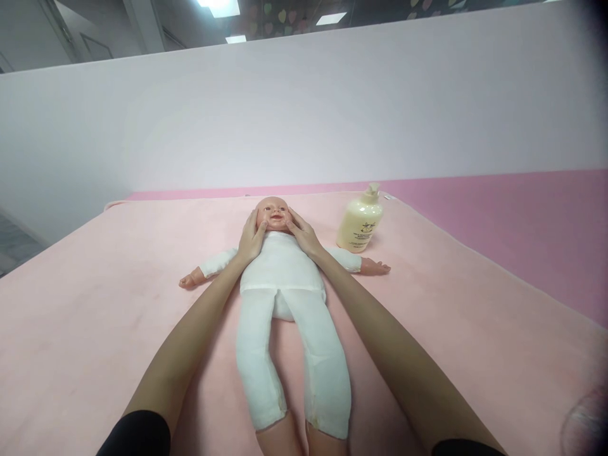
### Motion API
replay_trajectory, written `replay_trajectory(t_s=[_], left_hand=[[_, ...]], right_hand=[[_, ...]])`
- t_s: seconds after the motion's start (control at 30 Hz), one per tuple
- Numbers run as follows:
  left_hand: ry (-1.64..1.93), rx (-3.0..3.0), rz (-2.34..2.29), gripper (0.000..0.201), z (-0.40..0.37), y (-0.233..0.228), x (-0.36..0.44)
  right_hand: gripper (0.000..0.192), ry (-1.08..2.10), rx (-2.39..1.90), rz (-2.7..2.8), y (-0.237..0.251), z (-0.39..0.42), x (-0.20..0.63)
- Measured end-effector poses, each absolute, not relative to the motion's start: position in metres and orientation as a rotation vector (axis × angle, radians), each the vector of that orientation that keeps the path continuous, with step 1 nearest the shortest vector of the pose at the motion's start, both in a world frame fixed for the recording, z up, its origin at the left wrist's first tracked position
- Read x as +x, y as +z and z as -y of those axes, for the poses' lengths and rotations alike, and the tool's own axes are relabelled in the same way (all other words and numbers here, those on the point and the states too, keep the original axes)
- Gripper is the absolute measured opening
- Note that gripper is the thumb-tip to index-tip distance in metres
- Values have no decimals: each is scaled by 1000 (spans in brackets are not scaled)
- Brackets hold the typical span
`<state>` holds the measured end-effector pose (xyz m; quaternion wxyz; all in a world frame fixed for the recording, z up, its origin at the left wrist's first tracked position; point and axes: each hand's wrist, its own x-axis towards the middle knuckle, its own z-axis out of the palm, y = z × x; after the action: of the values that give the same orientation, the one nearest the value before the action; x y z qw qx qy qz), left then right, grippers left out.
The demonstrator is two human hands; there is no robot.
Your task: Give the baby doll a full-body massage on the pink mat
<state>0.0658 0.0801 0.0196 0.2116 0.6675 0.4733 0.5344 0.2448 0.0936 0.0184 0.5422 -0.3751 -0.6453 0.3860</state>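
A baby doll [285, 269] lies on its back, its head away from me and its arms spread out to the sides. It has a white cloth body with bare plastic head, hands and lower legs. My left hand [251, 237] cups the left side of the doll's head as I see it, thumb by the chin. On the opposite side my right hand [305, 234] curves round the other cheek, its thumb near the mouth corner. The doll's feet are cut off by the bottom of the view.
A pale yellow pump bottle [360, 221] stands right of the doll's head, close behind its outstretched arm. Beneath everything is a pink blanket [95, 304]. A darker pink surface [532, 234] shows along the right, and a white wall [304, 120] rises behind.
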Motion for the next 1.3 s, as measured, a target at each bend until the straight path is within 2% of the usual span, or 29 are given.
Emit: replay_trajectory(t_s=[0.5,0.67,1.0,1.3], left_hand=[[1497,1783,-1316,69,-72,27,68],[1471,1824,-1330,80,-71,27,68],[1463,1855,-1325,71,-76,24,67],[1484,1866,-1309,69,-80,20,66]], right_hand=[[81,922,-886,1495,23,-89,243],[94,958,-839,1486,25,-82,240],[84,907,-882,1539,22,-88,244],[86,899,-874,1533,17,-96,244]])
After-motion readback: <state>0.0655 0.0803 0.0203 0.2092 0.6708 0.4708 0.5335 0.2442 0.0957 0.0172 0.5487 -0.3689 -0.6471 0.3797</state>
